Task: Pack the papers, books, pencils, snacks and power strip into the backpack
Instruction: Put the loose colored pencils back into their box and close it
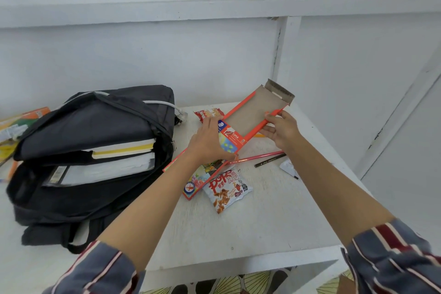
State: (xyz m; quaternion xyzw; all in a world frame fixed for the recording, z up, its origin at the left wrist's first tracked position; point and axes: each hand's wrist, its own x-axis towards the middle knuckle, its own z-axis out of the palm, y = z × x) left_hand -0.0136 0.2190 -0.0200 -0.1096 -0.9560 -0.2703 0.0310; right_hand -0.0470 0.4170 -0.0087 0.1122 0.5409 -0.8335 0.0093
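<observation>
Orange pencil box (252,115) between left hand (208,143) and right hand (282,130)

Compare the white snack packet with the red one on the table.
The white snack packet lies at the front, fully in view; the red snack packet lies at the back, partly hidden by the left hand gripping the pencil box. The white one looks larger. Both lie on the table, outside the backpack.

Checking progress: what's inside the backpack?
Inside the backpack: a yellow-edged book atop a white paper stack; a white cable pokes out. Anything deeper is hidden by fabric.
</observation>
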